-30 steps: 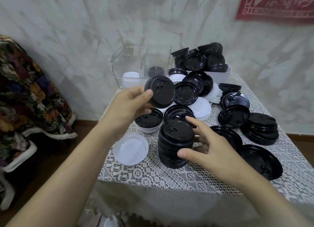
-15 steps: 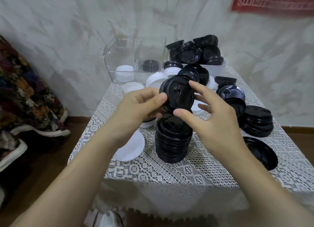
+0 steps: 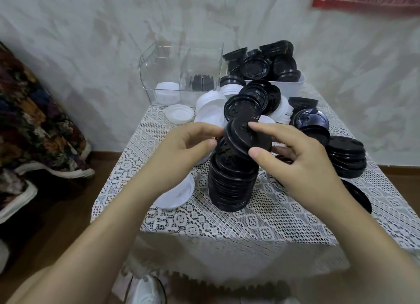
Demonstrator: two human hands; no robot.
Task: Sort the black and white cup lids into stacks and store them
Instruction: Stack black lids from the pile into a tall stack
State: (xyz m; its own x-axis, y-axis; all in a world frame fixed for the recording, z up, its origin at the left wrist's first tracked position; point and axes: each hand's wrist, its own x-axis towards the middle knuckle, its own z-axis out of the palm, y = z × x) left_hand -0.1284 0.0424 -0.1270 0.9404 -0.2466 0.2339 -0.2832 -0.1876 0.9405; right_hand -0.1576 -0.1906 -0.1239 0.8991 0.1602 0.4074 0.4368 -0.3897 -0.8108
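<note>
Lids sit in both containers beyond the hands: white and black in the clear bin [image 3: 204, 60], a black heap [image 3: 256, 66] in the white tub [image 3: 288, 87]. The left hand [image 3: 181, 149] and right hand [image 3: 302, 165] together pinch one tilted black lid [image 3: 245, 140] just over the stack [image 3: 231, 185] between them.

You've got one black lid [image 3: 246, 142] sitting tilted on top of the tall black stack [image 3: 231, 187] mid-table. Loose white lids [image 3: 210, 109] are piled up just behind it.
</note>
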